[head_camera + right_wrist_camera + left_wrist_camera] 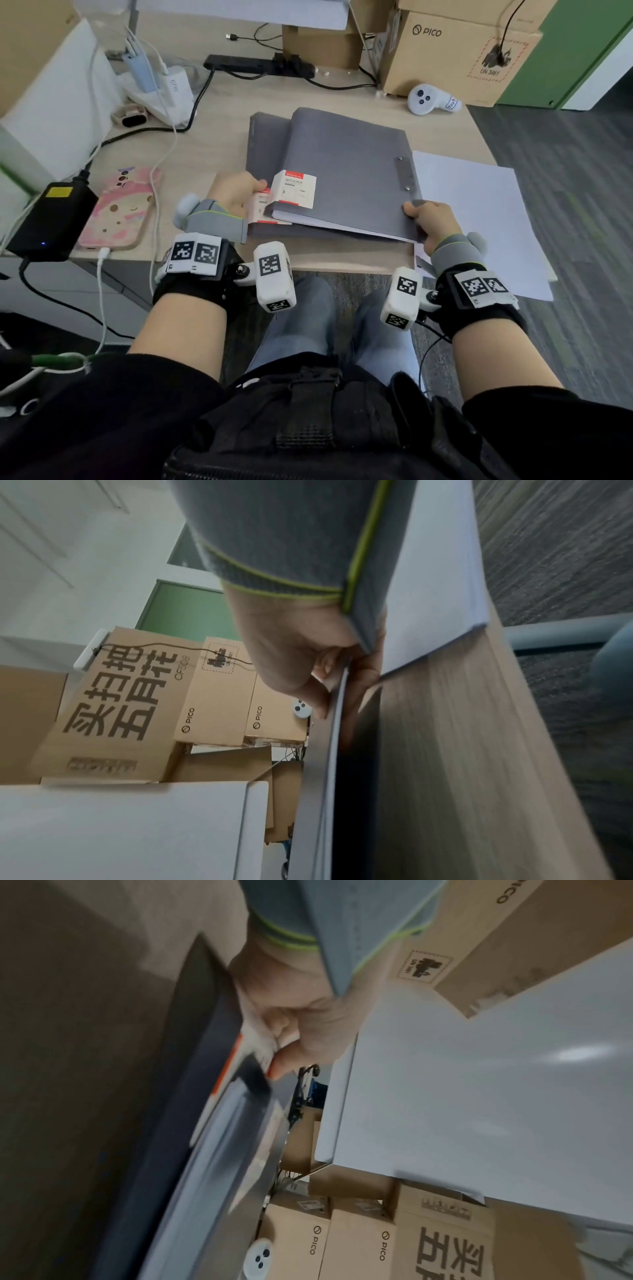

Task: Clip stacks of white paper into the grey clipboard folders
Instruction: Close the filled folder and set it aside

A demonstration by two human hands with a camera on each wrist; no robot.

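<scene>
Left hand [236, 195] pinched top folder's [346, 171] near-left corner; right hand [433, 222] pinched its near-right corner, thumb on top.

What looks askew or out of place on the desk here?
The top grey clipboard folder sits rotated across the grey folder beneath, and the loose stack of white paper overhangs the wooden desk's near edge.

Office, wooden desk [219, 144], grey carpet [565, 144], stacked cardboard boxes [455, 58] (PICO-branded), power strip [257, 65]
</scene>
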